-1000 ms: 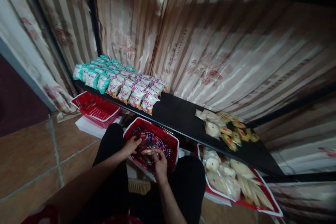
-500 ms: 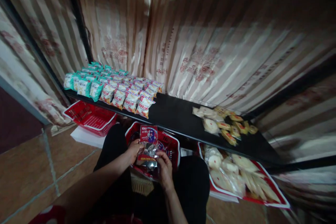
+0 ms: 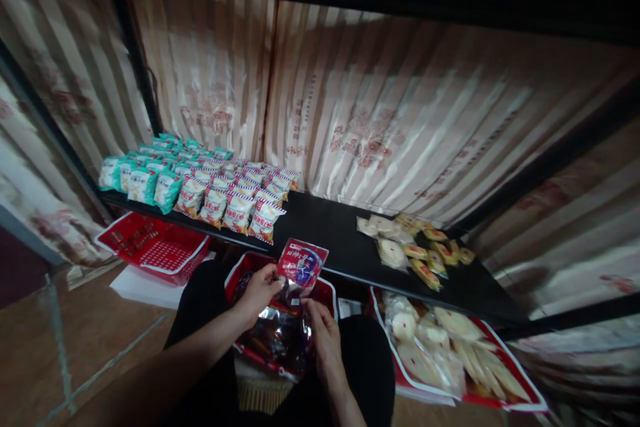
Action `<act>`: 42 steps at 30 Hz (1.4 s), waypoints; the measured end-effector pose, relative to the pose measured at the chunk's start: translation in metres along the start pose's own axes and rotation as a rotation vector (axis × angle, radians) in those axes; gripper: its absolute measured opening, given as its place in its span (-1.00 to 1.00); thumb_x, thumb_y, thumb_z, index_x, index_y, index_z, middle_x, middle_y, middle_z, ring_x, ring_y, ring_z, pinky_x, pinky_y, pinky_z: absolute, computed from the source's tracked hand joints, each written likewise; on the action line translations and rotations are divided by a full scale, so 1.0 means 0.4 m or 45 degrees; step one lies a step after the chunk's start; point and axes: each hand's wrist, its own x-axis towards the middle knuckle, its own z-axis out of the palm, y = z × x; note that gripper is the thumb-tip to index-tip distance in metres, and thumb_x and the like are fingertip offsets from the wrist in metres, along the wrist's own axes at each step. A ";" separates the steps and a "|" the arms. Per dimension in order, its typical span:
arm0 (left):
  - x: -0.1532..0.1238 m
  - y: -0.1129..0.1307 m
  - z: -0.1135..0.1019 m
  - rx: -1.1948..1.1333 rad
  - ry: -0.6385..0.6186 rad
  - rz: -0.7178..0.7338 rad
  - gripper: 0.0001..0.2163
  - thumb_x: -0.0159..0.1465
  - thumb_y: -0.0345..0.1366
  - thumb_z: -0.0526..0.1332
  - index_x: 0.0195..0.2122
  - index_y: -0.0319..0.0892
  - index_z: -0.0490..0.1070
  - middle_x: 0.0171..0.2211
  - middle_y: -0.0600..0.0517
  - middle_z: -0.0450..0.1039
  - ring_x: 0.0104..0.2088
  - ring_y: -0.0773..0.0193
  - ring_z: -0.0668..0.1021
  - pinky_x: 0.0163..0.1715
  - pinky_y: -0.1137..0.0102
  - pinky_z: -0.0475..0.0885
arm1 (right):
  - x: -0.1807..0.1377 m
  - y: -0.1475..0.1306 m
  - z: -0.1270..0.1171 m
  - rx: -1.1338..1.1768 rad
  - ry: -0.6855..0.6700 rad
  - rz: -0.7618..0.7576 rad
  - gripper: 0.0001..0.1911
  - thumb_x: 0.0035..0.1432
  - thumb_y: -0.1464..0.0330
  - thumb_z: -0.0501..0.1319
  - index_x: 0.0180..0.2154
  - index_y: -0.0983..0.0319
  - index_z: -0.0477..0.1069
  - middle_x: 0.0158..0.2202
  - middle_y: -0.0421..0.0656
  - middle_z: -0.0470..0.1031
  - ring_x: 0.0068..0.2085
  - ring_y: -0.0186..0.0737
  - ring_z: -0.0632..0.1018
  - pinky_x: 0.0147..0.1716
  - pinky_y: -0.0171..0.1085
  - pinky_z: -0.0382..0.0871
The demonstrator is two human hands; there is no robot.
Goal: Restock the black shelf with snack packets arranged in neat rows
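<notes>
A snack packet (image 3: 302, 263), dark red on top with a blue-purple figure and pale print, is tilted up in front of me over a red basket (image 3: 333, 292). My left hand (image 3: 261, 292) pinches its left edge between thumb and fingers. At its lower right, my right hand (image 3: 324, 328) has its fingers closed on the packet's edge, with shiny clear film beside the fingertips. Beneath both hands, several dark glossy packets (image 3: 277, 333) lie in the basket, which stands between my knees. Their print is too dim to read.
Small teal bags (image 3: 143, 183) and white striped bags (image 3: 237, 211) stand in rows on the black shelf (image 3: 320, 227). Yellow packs (image 3: 427, 273) and round pale packs (image 3: 391, 253) lie further right. Red baskets stand left (image 3: 165, 250) and right (image 3: 520, 407) below the shelf edge.
The packet has risen and tilted to the right, nearer the shelf edge, with both hands on it. More of the basket's dark contents shows. The view has shifted slightly.
</notes>
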 end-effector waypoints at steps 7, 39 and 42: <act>0.027 0.060 0.036 0.583 -0.106 0.446 -0.77 -0.02 -0.59 0.15 -0.54 -0.12 0.50 -0.07 0.01 0.41 0.10 0.16 0.33 0.13 0.23 0.17 | -0.027 -0.152 0.000 0.705 -0.340 0.466 -0.42 -0.20 -0.07 0.33 -0.25 0.22 0.50 -0.28 -0.09 0.60 -0.20 -0.04 0.58 -0.23 -0.10 0.44; 0.176 0.089 0.162 0.117 -0.010 -0.182 -0.93 0.10 -0.43 0.17 -0.38 -0.23 0.41 -0.50 0.08 0.48 -0.46 0.32 0.52 -0.39 0.45 0.38 | 0.141 -0.265 -0.009 0.527 -0.261 0.442 -0.60 -0.25 0.25 0.47 -0.32 0.25 0.48 -0.43 -0.09 0.61 -0.29 -0.05 0.61 -0.28 -0.15 0.45; 0.219 0.049 0.181 0.217 0.066 -0.196 -0.88 0.14 -0.49 0.09 -0.38 -0.23 0.40 -0.53 0.08 0.46 -0.48 0.33 0.51 -0.40 0.45 0.38 | 0.185 -0.247 -0.016 0.506 -0.233 0.448 -0.60 -0.30 0.27 0.49 -0.35 0.26 0.48 -0.47 -0.08 0.60 -0.30 -0.02 0.62 -0.29 -0.13 0.46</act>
